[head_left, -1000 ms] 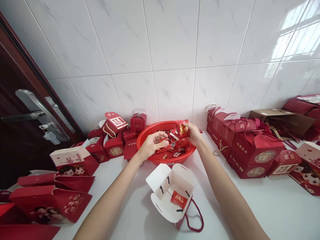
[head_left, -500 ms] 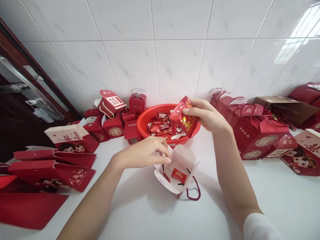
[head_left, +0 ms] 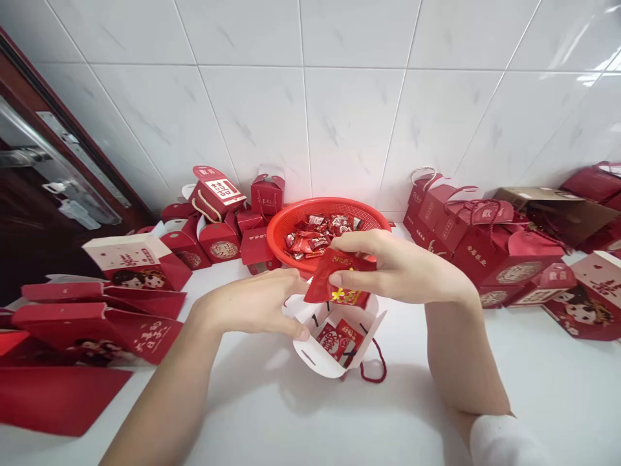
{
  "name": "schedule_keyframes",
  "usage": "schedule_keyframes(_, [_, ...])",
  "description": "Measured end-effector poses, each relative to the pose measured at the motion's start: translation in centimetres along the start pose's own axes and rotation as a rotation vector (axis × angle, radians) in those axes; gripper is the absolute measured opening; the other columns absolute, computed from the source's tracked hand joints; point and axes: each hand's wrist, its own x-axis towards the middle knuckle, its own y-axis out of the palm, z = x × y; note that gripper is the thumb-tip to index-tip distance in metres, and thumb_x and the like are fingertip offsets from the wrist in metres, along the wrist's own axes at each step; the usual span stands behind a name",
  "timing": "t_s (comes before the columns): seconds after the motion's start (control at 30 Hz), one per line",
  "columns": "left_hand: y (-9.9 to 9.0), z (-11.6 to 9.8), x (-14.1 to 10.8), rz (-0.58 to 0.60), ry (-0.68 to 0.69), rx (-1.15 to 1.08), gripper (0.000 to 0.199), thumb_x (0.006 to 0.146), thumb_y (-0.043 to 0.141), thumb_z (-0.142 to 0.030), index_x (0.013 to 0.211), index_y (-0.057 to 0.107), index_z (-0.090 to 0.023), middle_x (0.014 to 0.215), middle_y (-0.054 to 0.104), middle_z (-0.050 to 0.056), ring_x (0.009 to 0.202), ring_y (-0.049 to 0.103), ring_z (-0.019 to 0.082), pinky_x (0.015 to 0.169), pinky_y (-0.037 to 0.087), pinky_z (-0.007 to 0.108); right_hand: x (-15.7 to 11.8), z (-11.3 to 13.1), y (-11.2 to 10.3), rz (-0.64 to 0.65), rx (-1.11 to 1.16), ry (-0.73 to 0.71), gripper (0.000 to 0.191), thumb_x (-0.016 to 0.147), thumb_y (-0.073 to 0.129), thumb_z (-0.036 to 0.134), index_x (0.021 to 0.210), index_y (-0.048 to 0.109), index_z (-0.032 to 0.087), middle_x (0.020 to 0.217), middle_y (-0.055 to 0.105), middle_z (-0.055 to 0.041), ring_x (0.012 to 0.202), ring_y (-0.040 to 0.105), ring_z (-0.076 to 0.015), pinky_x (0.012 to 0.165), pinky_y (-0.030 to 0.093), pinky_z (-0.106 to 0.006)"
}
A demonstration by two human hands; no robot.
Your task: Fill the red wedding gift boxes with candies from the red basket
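Observation:
An open box with white inner flaps stands on the white table, red packets lying inside and a dark red cord handle at its right. Over the box's back edge, my right hand pinches a red candy packet between thumb and fingers. My left hand is at the box's left side, thumb against a flap and fingers apart from it, partly hidden behind. Behind the box, a red plastic basket contains several wrapped candies.
Red gift boxes are stacked at the back left, with larger ones at the left edge. More boxes and an open cardboard box stand to the right. A tiled wall rises behind.
My right hand has moved down from the basket to over the box with the packet. My left hand has shifted slightly left onto the flap. More red packets now show inside the box.

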Motion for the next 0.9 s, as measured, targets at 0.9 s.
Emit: schedule_keyframes(0.9, [-0.4, -0.8, -1.0, 0.061, -0.129, 0.127, 0.062, 0.069, 0.074, -0.049, 0.125, 0.064, -0.024, 0.125, 0.061, 0.004, 0.114, 0.058, 0.028, 0.087, 0.047, 0.029, 0.3, 0.5, 2.8, 0.220, -0.540, 0.275, 0.006, 0.088, 0.060, 0.021, 0.093, 0.059, 0.018, 0.078, 0.064, -0.0015, 0.065, 0.054, -0.0138, 0.054, 0.026, -0.027])
